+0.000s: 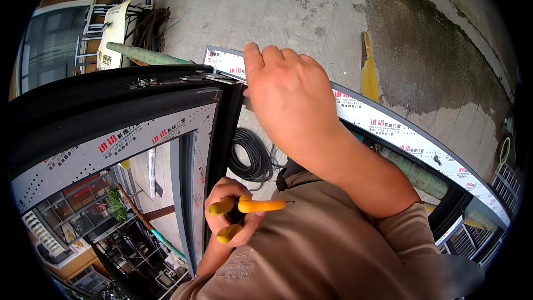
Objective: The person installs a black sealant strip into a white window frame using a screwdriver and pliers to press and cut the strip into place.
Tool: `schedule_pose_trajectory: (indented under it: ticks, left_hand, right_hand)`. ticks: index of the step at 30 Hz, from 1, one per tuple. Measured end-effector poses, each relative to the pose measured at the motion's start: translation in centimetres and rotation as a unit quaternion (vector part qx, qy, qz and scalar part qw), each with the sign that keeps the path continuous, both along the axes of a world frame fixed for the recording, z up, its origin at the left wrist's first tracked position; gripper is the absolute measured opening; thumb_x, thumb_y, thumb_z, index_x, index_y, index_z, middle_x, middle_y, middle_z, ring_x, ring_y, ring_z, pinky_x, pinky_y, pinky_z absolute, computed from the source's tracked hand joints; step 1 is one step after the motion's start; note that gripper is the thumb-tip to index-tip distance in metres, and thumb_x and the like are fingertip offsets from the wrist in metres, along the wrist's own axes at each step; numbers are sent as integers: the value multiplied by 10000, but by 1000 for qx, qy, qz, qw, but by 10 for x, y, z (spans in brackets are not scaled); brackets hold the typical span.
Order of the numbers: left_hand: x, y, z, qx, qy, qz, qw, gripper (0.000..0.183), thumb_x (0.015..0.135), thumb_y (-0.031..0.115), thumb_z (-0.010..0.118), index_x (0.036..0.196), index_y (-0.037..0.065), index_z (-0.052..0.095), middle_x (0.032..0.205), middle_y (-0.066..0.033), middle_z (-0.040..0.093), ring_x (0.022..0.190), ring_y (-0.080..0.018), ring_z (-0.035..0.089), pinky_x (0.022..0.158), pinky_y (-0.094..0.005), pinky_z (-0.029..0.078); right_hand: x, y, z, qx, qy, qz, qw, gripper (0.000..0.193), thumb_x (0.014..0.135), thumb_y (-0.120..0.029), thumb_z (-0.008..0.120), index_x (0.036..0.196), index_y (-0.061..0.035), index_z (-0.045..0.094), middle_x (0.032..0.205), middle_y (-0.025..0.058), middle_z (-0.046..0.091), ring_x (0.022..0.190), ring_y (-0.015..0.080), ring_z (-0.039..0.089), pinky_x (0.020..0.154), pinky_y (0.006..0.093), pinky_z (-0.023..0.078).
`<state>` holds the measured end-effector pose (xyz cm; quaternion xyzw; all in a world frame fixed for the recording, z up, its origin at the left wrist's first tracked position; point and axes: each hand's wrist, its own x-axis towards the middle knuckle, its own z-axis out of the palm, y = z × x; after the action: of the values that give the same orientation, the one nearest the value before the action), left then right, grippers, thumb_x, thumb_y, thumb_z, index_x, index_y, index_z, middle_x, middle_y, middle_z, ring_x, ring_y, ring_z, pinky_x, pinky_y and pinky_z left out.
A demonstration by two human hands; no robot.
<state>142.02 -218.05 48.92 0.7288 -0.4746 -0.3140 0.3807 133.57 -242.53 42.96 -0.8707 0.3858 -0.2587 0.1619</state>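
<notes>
My right hand [288, 91] is wrapped over the film-covered edge of a dark window frame [377, 125], close to its corner, with the fingertips on the far side. Lower down, beside an upright frame member, my left hand [226, 191] is closed around a tool with yellow and orange handle parts [261, 205]. A thin metal tip sticks out of the orange part; the tool's working end is hidden. A second framed panel [122, 136] with white printed film stands at the left. A flat metal hinge arm [208, 78] lies at the corner where the two meet.
Coiled black cable [250, 155] lies on the ground behind the frames. A green-wrapped bar [147, 54] runs at the far left, and another green-wrapped bar [416, 175] is under the right frame. A yellow strip [368, 75] lies on the pavement. Metal racks [89, 39] stand far left.
</notes>
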Motion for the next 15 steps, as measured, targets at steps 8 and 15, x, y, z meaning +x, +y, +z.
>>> schedule_pose_trajectory:
  ticks: [8, 15]
  left_hand:
    - [68, 14, 126, -214, 236, 66, 946, 491, 906, 49, 918, 1178, 97, 512, 1015, -26, 510, 770, -124, 517, 560, -235, 473]
    - [183, 6, 88, -53, -41, 216, 974, 268, 1092, 111, 753, 1300, 103, 583, 1072, 6, 597, 823, -62, 518, 674, -239, 424]
  right_hand:
    - [-14, 3, -14, -83, 18, 1, 996, 151, 898, -186, 716, 978, -59, 726, 826, 28, 659, 829, 179, 670, 741, 321, 497]
    - [-10, 6, -16, -82, 23, -12, 996, 141, 904, -210, 718, 950, -77, 731, 822, 18, 669, 808, 174, 672, 721, 322, 487]
